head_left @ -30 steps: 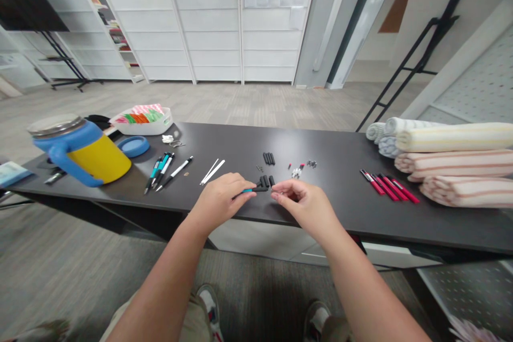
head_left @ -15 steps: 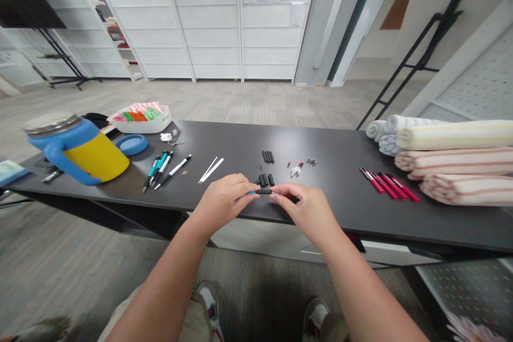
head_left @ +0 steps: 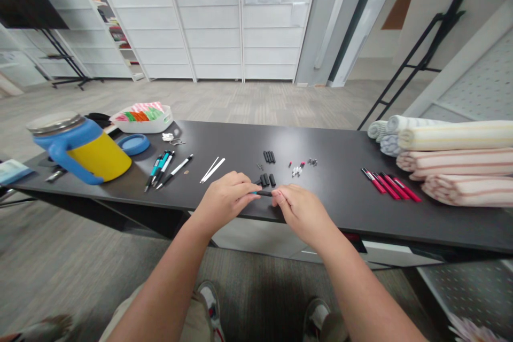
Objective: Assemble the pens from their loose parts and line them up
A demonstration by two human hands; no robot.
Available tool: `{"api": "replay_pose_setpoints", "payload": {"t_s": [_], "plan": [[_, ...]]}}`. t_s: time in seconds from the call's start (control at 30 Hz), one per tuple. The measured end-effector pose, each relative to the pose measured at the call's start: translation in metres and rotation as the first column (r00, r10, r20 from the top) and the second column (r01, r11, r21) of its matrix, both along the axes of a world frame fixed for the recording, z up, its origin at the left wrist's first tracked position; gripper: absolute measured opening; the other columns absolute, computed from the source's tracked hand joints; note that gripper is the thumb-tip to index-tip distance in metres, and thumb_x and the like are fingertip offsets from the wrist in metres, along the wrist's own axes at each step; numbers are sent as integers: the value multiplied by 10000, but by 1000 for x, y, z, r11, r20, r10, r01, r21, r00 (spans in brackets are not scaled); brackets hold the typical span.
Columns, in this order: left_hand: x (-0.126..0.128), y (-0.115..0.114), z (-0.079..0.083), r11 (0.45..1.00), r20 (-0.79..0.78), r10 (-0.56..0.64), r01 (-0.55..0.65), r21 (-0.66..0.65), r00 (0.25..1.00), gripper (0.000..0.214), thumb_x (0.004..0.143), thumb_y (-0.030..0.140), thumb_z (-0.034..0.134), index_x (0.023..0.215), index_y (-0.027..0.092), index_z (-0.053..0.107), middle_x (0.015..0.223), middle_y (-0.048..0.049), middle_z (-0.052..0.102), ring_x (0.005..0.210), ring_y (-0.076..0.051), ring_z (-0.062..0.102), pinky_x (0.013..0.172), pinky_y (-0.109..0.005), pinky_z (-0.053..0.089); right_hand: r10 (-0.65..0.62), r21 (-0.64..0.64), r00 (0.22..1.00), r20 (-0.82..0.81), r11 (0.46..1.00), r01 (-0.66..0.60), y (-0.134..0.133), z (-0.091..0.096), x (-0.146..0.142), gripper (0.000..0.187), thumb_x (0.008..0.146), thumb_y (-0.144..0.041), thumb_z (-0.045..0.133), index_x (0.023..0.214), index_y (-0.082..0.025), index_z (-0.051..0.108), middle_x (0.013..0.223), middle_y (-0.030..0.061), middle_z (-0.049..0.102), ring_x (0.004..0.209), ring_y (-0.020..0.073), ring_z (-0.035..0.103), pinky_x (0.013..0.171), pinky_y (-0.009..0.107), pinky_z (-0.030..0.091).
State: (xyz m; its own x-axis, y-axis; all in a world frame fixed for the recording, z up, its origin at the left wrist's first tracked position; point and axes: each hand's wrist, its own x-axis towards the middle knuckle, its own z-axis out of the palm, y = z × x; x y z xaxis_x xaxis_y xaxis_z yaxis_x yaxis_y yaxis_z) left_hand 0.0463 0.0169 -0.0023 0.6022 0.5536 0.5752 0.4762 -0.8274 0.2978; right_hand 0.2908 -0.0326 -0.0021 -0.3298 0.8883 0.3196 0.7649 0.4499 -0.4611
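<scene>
My left hand (head_left: 228,195) pinches the teal end of a pen (head_left: 264,193) with a black grip, held level just above the desk's near edge. At the pen's other end, my right hand (head_left: 298,206) is closed with thumb against curled fingers; the tip is hidden in them. Just beyond my fingers lie short black rubber grips (head_left: 265,178), and more black grips (head_left: 269,156) lie farther back. Small white and red pen parts (head_left: 297,170) and small metal tips (head_left: 312,162) are to their right. Tiny springs (head_left: 259,166) lie to the left.
Assembled pens (head_left: 160,168), thin white refills (head_left: 212,170), a blue-yellow mug (head_left: 88,149), its blue lid (head_left: 134,144) and a white basket (head_left: 146,124) stand on the left of the dark desk (head_left: 336,155). Red barrels (head_left: 390,185) and rolled towels (head_left: 460,163) are on the right.
My right hand has turned and its fingers have curled in more around the pen's end. My left hand stays almost where it was, still on the teal end.
</scene>
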Motion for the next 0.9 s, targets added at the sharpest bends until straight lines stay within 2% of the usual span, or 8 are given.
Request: {"api": "replay_pose_setpoints", "payload": {"t_s": [0.13,0.27,0.33,0.43,0.53,0.67,0.8,0.9], "plan": [[-1,0,1,1000,13,0,0,0,1000,177,1034,264,662,1180,228,756,1042,-70,747,943,-201,665,859,-349,540,47,-50,999,14,998,-47,-2,7,1,303,1131,-363,428,940,-232,623,864,29,692,824,213,622,736,321,394],[-2,1,0,1000,32,-22,22,-4,999,177,1033,263,666,1179,234,761,1032,-66,746,940,-195,664,864,-351,542,118,-84,992,-51,989,-122,-2,10,3,406,1153,-354,344,890,-232,628,874,27,706,864,207,629,800,327,413],[-2,1,0,1000,38,-29,30,-5,999,173,1028,268,675,1172,231,765,1028,-65,747,938,-193,667,868,-352,546,93,-103,994,-51,990,-98,-2,9,3,429,1154,-378,334,877,-231,627,861,28,706,856,208,636,779,328,407],[-1,0,1,1000,48,-24,25,-20,999,186,1030,271,672,1184,222,764,1035,-70,752,954,-194,682,867,-346,557,-4,-129,1000,-28,992,0,-3,7,1,265,1124,-397,443,1017,-227,616,850,16,697,769,198,635,690,314,382],[0,-1,2,999,60,-10,13,-38,998,188,1035,280,662,1174,214,770,1037,-77,760,958,-194,707,860,-335,569,-22,-94,1000,-15,995,20,-4,5,0,217,1119,-383,455,1046,-228,588,844,8,686,708,185,615,651,308,366],[0,-1,2,999,46,-23,24,-26,999,162,1032,268,667,1151,214,763,1046,-61,792,965,-195,730,880,-335,562,24,-39,1000,17,999,-23,-4,4,-1,399,1153,-393,338,889,-231,589,839,24,680,747,192,622,678,316,381],[0,-2,3,999,-1,18,-18,-29,1000,142,1036,292,665,1138,224,736,1037,-36,809,914,-189,734,844,-333,531,28,-2,999,27,1000,-28,-3,6,0,306,1142,-377,399,1002,-236,631,922,35,685,854,206,637,730,316,408],[1,-4,6,999,-63,25,-27,-34,998,193,1040,356,655,1165,222,718,1036,-51,788,925,-209,714,837,-352,498,56,19,998,32,998,-57,-3,6,0,350,1151,-356,364,942,-232,616,890,33,649,855,203,612,744,314,409]]}}
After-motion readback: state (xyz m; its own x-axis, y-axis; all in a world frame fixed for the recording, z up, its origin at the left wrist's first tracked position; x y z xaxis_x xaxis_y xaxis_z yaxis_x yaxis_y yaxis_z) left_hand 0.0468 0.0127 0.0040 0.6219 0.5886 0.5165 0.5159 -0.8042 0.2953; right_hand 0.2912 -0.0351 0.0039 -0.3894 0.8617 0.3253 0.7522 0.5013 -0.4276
